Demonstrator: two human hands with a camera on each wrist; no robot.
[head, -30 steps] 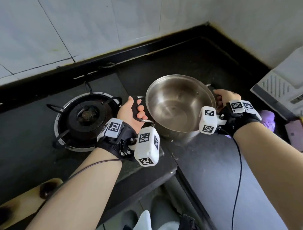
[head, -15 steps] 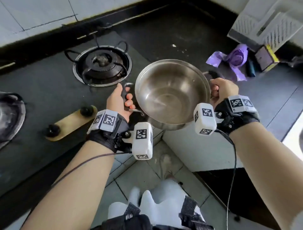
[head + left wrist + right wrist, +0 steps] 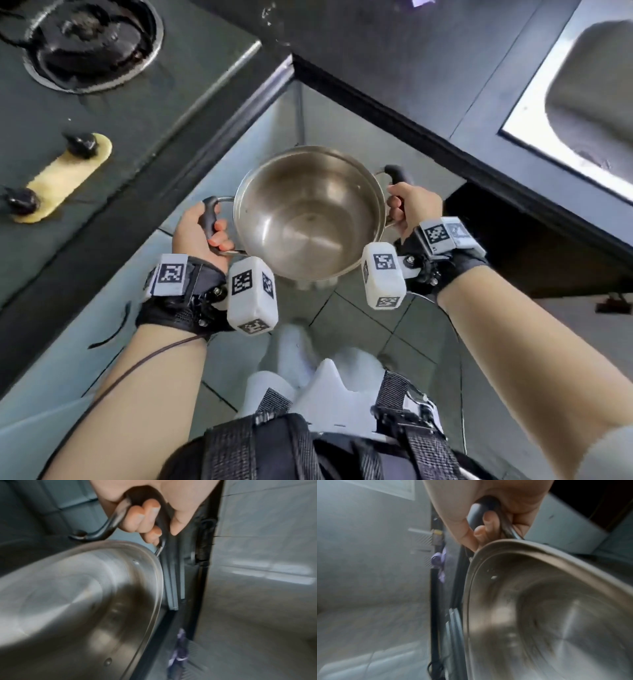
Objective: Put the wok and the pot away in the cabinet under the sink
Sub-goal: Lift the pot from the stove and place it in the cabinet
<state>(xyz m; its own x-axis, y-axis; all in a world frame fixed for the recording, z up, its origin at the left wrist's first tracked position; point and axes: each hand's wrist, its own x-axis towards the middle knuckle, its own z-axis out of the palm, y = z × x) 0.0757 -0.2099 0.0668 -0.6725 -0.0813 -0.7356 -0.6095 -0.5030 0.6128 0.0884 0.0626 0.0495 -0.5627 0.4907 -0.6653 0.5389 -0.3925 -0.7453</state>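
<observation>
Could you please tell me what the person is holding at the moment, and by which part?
The stainless steel pot, by its two side handles: the left hand grips the left handle, the right hand the right handle.

One pot (image 3: 308, 219), two hands (image 3: 200, 229).

The left hand (image 3: 197, 228) and the right hand (image 3: 412, 205) grip the handles; the pot (image 3: 308, 216) hangs between their fingers.
</observation>
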